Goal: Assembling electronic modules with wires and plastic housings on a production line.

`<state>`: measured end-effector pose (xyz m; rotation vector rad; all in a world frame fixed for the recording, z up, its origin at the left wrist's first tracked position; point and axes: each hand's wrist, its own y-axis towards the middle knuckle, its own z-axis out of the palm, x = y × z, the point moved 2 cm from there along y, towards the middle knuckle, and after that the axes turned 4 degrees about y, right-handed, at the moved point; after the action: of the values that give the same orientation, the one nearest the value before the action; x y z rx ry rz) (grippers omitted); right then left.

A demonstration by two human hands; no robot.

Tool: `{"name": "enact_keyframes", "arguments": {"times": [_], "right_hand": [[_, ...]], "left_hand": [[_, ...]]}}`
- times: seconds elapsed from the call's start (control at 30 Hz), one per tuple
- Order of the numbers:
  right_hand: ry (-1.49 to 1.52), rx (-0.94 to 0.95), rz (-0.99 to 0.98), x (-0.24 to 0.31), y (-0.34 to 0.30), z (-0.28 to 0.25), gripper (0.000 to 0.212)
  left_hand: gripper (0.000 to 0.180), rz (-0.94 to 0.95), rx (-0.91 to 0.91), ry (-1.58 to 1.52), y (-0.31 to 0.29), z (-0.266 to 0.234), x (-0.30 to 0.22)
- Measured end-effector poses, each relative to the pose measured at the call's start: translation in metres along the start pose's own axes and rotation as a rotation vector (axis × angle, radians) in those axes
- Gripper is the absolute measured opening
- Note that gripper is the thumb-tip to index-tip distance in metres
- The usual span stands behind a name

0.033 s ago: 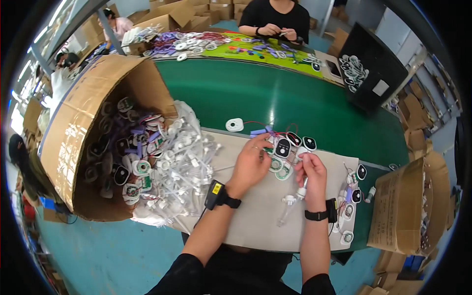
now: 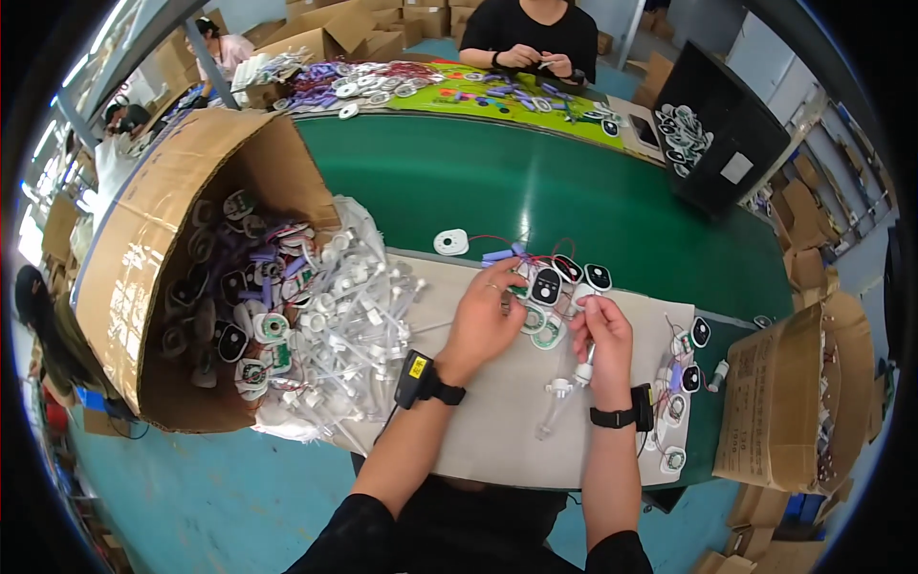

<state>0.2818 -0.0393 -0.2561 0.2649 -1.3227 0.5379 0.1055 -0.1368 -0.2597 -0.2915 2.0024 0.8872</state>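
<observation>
My left hand (image 2: 490, 320) reaches over a cluster of small parts on the beige board (image 2: 478, 402). Its fingers curl around something at the cluster's left edge, mostly hidden under them, beside purple cylinders (image 2: 497, 256) with red wires. A white module with a black face (image 2: 546, 286) lies between my hands, and round white pieces with green circuit boards (image 2: 548, 331) sit just below it. My right hand (image 2: 606, 342) is closed on a clear plastic tube with white fittings (image 2: 558, 387), which hangs down from the palm. Its fingertips touch a white piece (image 2: 582, 295) at the cluster's right side.
On the left, a cardboard box (image 2: 177, 201) lies tipped with modules inside; a heap of clear tubes (image 2: 349, 325) spills beside it. More modules (image 2: 676, 409) line the board's right edge, near another box (image 2: 770, 411). A co-worker (image 2: 529, 38) handles parts across the green table (image 2: 430, 172).
The whole view has shifted very slightly. Both hands keep nearly the same place and pose.
</observation>
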Motion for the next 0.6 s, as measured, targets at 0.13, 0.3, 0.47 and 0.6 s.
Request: {"name": "enact_keyframes", "arguments": {"times": [0.13,0.3,0.47,0.6], "right_hand": [[0.002,-0.009,-0.011,0.004,-0.003,-0.004,0.026],[-0.119,-0.05,-0.075,0.022,-0.006,0.001,0.026],[-0.124,0.027,-0.038,0.052,-0.003,0.025,0.025],[-0.105,0.06,-0.041,0.038,0.016,0.026,0.025]], "left_hand": [[0.021,0.059,-0.032,0.03,0.003,0.006,0.004],[0.036,0.026,0.0,0.026,0.008,0.006,0.011],[0.042,0.057,0.009,0.08,0.008,0.01,0.003],[0.045,0.003,0.04,0.127,0.006,0.012,0.013]]}}
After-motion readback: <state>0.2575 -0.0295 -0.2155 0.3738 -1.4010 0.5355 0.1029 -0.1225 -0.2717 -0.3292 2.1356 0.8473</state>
